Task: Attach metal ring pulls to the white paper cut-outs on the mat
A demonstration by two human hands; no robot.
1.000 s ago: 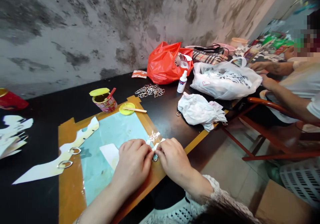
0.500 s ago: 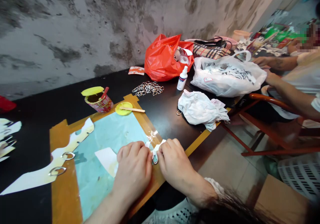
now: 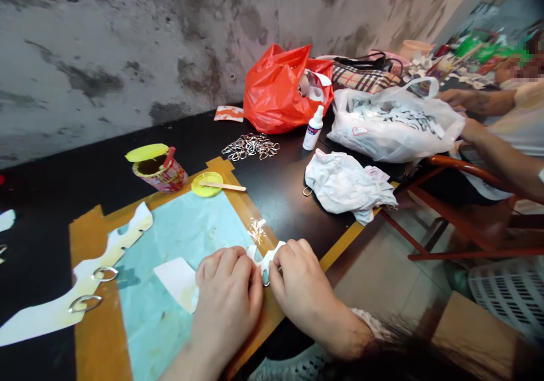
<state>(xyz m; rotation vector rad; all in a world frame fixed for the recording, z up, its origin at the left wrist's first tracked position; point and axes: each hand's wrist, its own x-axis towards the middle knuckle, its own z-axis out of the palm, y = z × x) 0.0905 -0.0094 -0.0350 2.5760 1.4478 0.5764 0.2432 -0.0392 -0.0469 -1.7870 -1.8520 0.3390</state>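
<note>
White cutout [image 3: 268, 258]: we pinch it from both sides, left hand [image 3: 227, 293] and right hand [image 3: 302, 287], probably to steady it by the metal ring [image 3: 266, 283].

glossy metal rings [image 3: 251, 147]; matt paper [image 3: 174, 279]

The black tabletop [image 3: 291, 185] carries a pale blue sheet [image 3: 170, 228] edged with brown tape [image 3: 100, 341] at the lower left of the frame, a white cut-out strip [image 3: 46, 314] across its left side and a yellow lid [image 3: 207, 191] at its top edge. A printed tub [image 3: 165, 177] stands by the tape, left of centre. From the centre toward the upper right sit a heap of metal rings [image 3: 250, 147], a patterned card [image 3: 228, 114], a red bag [image 3: 274, 94], a white bottle [image 3: 313, 133], a crumpled cloth [image 3: 346, 182] and a translucent bag [image 3: 386, 137]
</note>
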